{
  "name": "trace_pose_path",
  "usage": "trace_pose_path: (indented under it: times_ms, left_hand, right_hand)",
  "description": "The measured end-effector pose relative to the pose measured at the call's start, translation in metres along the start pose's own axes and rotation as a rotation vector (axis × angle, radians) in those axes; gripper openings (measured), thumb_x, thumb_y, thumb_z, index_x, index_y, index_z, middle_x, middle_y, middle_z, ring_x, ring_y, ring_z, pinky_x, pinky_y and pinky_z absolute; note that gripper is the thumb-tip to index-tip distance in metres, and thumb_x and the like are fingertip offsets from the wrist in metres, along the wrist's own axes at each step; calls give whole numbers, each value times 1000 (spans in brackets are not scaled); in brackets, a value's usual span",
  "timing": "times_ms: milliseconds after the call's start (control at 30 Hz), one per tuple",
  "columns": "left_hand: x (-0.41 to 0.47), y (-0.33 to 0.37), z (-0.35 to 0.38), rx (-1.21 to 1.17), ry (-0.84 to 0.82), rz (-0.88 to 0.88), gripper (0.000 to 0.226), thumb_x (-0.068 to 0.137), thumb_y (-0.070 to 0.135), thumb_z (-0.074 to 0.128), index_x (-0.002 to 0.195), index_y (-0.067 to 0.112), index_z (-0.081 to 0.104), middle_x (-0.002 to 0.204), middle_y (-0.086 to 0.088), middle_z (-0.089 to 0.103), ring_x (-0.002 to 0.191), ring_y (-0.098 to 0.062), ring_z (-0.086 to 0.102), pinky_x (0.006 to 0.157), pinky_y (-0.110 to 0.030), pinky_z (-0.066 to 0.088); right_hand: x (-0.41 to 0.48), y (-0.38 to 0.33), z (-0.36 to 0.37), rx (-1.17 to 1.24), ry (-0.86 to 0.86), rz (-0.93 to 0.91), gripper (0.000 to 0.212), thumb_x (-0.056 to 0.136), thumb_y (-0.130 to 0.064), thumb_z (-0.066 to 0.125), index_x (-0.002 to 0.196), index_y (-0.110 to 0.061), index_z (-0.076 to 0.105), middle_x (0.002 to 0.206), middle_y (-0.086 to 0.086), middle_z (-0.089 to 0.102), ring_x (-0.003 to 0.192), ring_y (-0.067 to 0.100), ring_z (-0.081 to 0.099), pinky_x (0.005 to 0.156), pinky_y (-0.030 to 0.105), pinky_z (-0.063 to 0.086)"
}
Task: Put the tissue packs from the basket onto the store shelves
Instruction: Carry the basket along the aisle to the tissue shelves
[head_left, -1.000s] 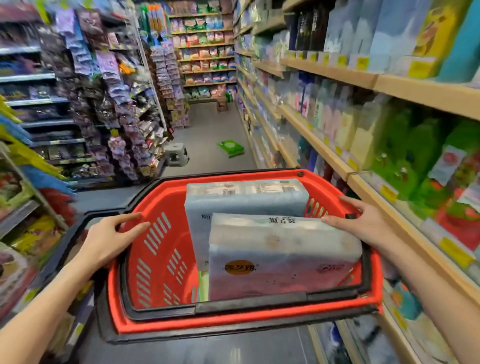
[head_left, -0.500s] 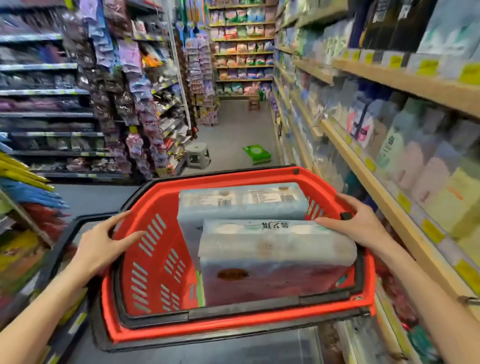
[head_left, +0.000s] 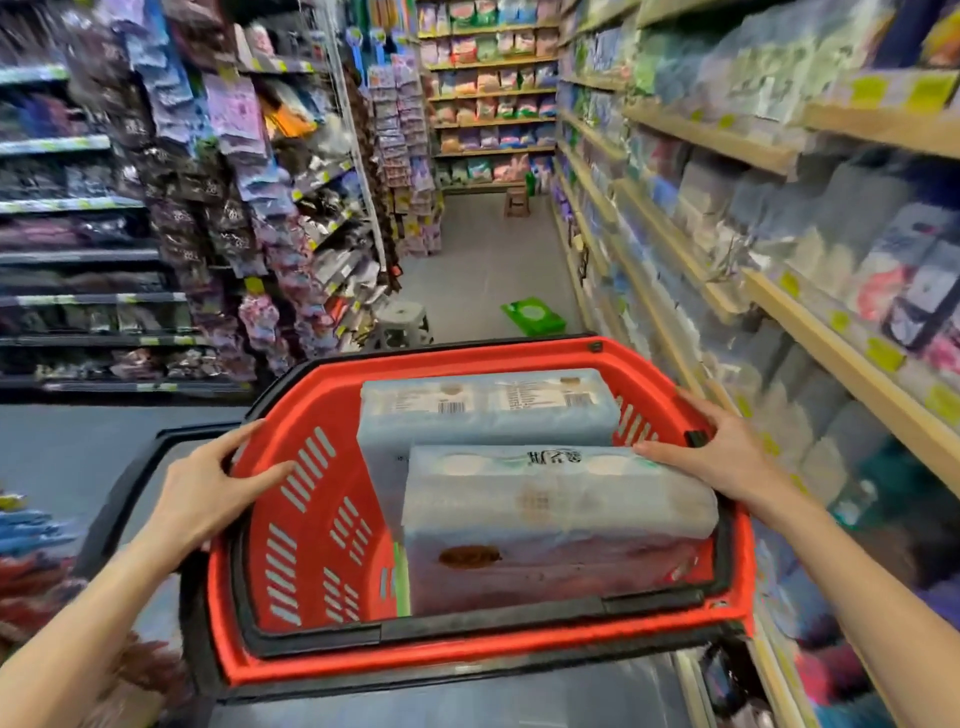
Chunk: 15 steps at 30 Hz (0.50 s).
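Two tissue packs sit in the red basket (head_left: 311, 545). The near tissue pack (head_left: 556, 525) stands on its long edge against the basket's 6 o'clock wall. The far tissue pack (head_left: 488, 410) stands just behind it toward 12 o'clock, touching it.

The left hand (head_left: 208, 488) lies over the basket's rim at 9 o'clock, its fingers spread and nearly straight down the slotted inner wall, its thumb along the rim. The right hand (head_left: 727, 457) rests on the rim at 3 o'clock with its fingers also stretched out, and one fingertip reaches the top of the near pack. Neither hand curls around a pack.

Wooden store shelves (head_left: 810, 317) full of blurred goods run along the aisle from 1 to 4 o'clock. On the floor at 12 o'clock lie a green pack (head_left: 532, 314) and a grey stool (head_left: 400, 325).
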<state>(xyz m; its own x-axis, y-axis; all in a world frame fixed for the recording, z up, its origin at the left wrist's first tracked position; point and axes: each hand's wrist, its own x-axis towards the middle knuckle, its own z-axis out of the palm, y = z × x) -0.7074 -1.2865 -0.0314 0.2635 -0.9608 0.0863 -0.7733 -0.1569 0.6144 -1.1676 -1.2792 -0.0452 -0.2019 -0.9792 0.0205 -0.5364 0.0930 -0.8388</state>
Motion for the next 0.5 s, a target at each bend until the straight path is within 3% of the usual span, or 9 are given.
trace_pose_path:
  times_ms: [167, 267, 433, 500]
  left_hand:
    - [104, 16, 10, -2, -11, 25, 68, 71, 39, 76, 132, 26, 50, 105, -11, 70, 73, -16, 56, 74, -33, 47]
    - [168, 22, 28, 10, -12, 34, 69, 70, 40, 76, 133, 26, 50, 110, -12, 69, 80, -20, 61, 73, -33, 47]
    - [279, 36, 71, 13, -8, 26, 69, 69, 41, 77, 131, 27, 52, 120, -11, 65, 89, -23, 63, 72, -34, 46]
    - [321, 44, 87, -12, -8, 10, 69, 69, 39, 77, 131, 25, 52, 114, -11, 68, 80, -19, 61, 71, -32, 47]
  right_hand:
    - [88, -20, 27, -8, 4, 11, 116, 32, -74, 74, 135, -29, 42, 121, -7, 59, 106, 12, 58, 91, 31, 45]
    - [150, -23, 43, 30, 21, -6, 124, 24, -79, 70, 134, -28, 43, 118, -9, 58, 103, 8, 56, 88, 28, 43]
    - [269, -19, 69, 66, 7, -2, 91, 57, -45, 80, 136, -24, 42, 107, -11, 55, 97, 8, 53, 85, 25, 38]
    - [321, -19, 77, 64, -12, -18, 87, 60, -39, 80, 136, -22, 41, 107, -11, 54, 98, 8, 53, 86, 25, 38]
